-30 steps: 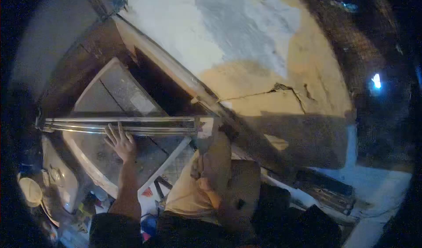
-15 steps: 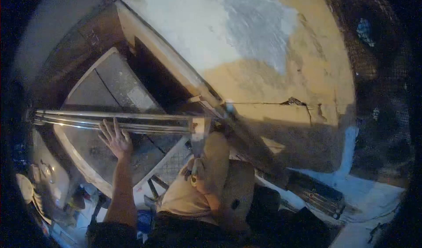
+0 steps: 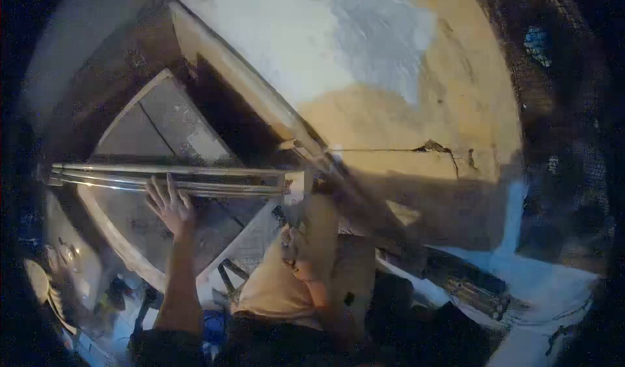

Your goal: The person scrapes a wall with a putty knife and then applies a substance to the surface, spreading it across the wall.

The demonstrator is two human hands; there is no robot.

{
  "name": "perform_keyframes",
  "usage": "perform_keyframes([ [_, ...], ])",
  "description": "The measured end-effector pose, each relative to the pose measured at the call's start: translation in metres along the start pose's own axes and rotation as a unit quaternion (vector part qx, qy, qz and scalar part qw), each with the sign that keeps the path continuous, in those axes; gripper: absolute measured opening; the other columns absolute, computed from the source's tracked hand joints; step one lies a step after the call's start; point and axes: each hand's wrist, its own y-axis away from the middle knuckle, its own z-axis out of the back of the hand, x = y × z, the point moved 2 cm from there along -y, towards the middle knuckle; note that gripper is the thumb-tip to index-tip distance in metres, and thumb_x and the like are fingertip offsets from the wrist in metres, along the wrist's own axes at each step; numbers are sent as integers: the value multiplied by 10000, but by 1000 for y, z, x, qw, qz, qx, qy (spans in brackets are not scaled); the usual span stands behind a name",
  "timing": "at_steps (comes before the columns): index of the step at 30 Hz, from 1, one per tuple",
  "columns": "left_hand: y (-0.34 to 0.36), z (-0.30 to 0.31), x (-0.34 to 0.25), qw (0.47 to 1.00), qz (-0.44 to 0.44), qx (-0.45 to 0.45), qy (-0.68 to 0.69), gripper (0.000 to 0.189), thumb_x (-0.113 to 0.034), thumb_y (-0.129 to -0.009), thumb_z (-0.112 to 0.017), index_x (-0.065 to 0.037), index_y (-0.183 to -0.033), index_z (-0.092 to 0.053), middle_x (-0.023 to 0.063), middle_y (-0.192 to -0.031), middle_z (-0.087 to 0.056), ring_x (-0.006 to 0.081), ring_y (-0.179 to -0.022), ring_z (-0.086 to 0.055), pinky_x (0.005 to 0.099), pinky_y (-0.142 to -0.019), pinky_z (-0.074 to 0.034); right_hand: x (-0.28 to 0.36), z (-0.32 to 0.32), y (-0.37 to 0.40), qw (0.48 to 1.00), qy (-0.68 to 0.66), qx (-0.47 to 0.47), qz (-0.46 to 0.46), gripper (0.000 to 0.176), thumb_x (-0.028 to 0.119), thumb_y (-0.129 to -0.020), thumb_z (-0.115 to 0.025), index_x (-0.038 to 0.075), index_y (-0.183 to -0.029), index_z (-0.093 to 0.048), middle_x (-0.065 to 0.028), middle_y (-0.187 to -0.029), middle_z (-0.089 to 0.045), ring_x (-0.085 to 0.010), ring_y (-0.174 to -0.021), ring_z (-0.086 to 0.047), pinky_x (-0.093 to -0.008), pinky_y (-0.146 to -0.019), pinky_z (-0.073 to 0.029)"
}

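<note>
Several long shiny metal bars [image 3: 228,181] lie side by side across a grey table top [image 3: 137,217] with pale edges. My left hand [image 3: 170,205] rests with spread fingertips on the nearest bar, palm down. A pale block-like end piece [image 3: 297,186] sits at the bars' right end, close to my knee. Over my lap, my right hand [image 3: 294,246] is closed around a dark, slim tool [image 3: 280,216] that points up toward the bars' right end. The tool's exact shape is blurred.
A long wooden beam [image 3: 247,74] runs diagonally behind the table. Beyond it is a stained, cracked wall-like surface [image 3: 403,120]. Round pale objects [image 3: 38,281] and clutter lie at the lower left. A dark slatted object [image 3: 465,282] lies at the lower right.
My right hand has shifted slightly, and the dark tool now shows above it. My left hand stays on the bars, fingers still spread.
</note>
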Motion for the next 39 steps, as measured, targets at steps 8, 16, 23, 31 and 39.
perform_keyframes([
  [8,-2,11,-4,1000,3,5,9,535,-315,-943,-420,-216,-1463,-348,123,-1565,-177,328,-1457,-76,558,-1150,-69,-26,16,-4,995,-33,72,59,276,334,-993,-480,77,-1075,-541,-28,-819,-525,-111,-580,-504,-230,-489,-390],
  [16,0,2,-2,1000,3,2,-16,534,-395,-964,-308,-230,-1471,-332,116,-1571,-159,329,-1456,-79,555,-1153,-58,-11,22,-2,975,-142,170,-14,326,291,-992,-476,22,-1170,-528,-78,-898,-574,-148,-621,-556,-248,-527,-452],
  [23,-2,1,-1,1000,6,4,0,531,-345,-951,-354,-240,-1470,-331,107,-1570,-167,329,-1454,-97,553,-1155,-69,85,-8,9,990,-91,93,57,300,314,-990,-463,56,-1135,-508,-75,-827,-552,-136,-531,-505,-257,-456,-429],
  [31,-3,5,1,1000,7,-9,24,522,-331,-953,-349,-234,-1466,-343,110,-1568,-175,336,-1452,-104,569,-1145,-79,162,-30,13,960,79,-78,258,271,347,-979,-484,112,-1113,-471,-62,-776,-518,-111,-516,-475,-247,-417,-386],
  [39,-2,4,0,1000,3,-3,11,526,-380,-969,-297,-224,-1469,-337,120,-1568,-167,337,-1452,-100,566,-1148,-64,157,-64,4,963,57,-95,244,161,304,-1030,-351,163,-1070,-418,-35,-660,-426,-103,-355,-342,-244,-289,-294],
])
